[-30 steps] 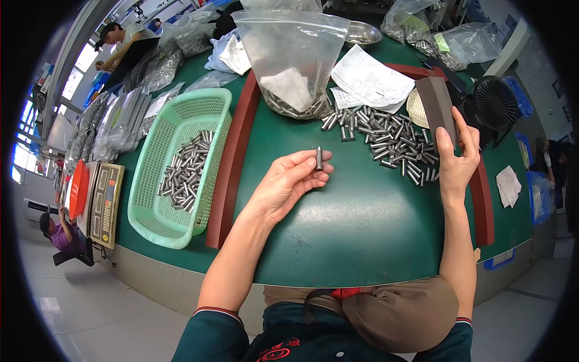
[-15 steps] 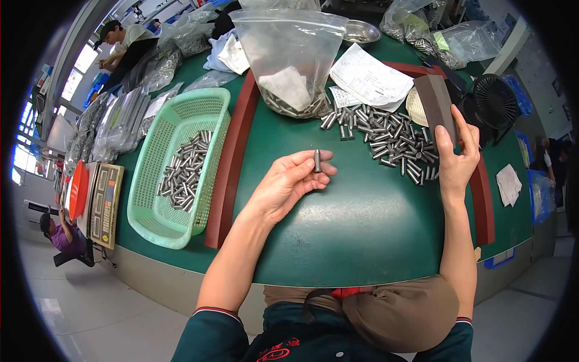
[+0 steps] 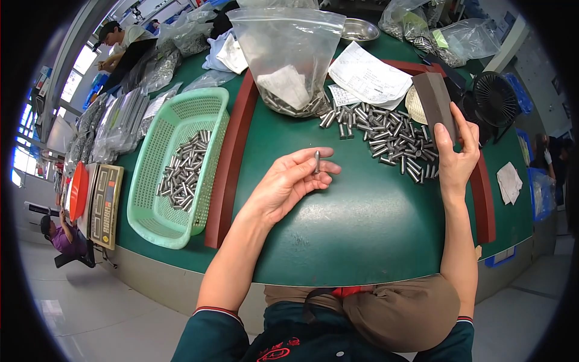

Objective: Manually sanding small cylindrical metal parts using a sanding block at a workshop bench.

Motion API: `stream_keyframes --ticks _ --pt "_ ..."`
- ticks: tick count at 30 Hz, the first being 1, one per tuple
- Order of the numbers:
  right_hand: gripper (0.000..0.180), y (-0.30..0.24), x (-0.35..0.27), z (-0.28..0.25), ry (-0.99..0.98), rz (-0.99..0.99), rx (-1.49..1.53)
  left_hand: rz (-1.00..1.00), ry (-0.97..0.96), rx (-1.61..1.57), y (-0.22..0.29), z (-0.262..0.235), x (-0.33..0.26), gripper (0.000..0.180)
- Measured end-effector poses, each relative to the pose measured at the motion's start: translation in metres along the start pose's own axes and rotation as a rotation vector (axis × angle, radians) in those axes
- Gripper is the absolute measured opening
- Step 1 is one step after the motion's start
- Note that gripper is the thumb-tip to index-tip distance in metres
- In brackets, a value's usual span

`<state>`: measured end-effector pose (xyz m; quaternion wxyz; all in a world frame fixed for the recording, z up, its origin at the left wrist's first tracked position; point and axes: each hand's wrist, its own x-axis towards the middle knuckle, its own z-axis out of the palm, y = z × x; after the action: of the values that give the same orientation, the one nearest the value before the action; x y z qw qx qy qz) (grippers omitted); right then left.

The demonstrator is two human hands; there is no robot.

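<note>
Between the thumb and fingers of my left hand (image 3: 295, 181) a small metal pin (image 3: 317, 161) stands upright, one end tapered. My right hand (image 3: 457, 151) grips a dark brown rectangular block (image 3: 432, 99), thumb on its near side and fingers along its right. Beside the block spreads a loose pile of similar metal pins (image 3: 386, 140) on the green table (image 3: 350, 235). To the left, a light green plastic basket (image 3: 140, 202) contains more pins (image 3: 184, 172).
Dark red rails (image 3: 232, 172) border the work area left and right. A clear plastic bag (image 3: 289, 54) of parts, white papers (image 3: 368, 75) and a metal bowl (image 3: 360, 30) lie at the back. A black fan (image 3: 496, 99) stands right; a scale (image 3: 105, 205) stands left.
The pin has turned slightly in my left fingers, which have spread a little. My right hand and the block stay nearly still.
</note>
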<state>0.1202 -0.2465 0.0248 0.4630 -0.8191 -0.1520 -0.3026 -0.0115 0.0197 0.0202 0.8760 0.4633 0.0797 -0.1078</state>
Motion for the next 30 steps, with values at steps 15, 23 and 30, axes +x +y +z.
stream_keyframes --ticks 15,23,30 --pt "0.048 -0.001 0.0 0.001 -0.003 -0.011 -0.009 -0.098 -0.17 -0.519 -0.012 -0.027 0.003 0.019" --pt "0.047 0.001 -0.001 0.001 -0.009 -0.021 -0.019 -0.133 -0.099 -0.622 -0.009 -0.022 0.0 0.022" --pt "0.047 0.001 -0.002 0.003 -0.007 -0.033 -0.012 -0.077 -0.018 -0.451 -0.006 -0.005 -0.001 0.022"
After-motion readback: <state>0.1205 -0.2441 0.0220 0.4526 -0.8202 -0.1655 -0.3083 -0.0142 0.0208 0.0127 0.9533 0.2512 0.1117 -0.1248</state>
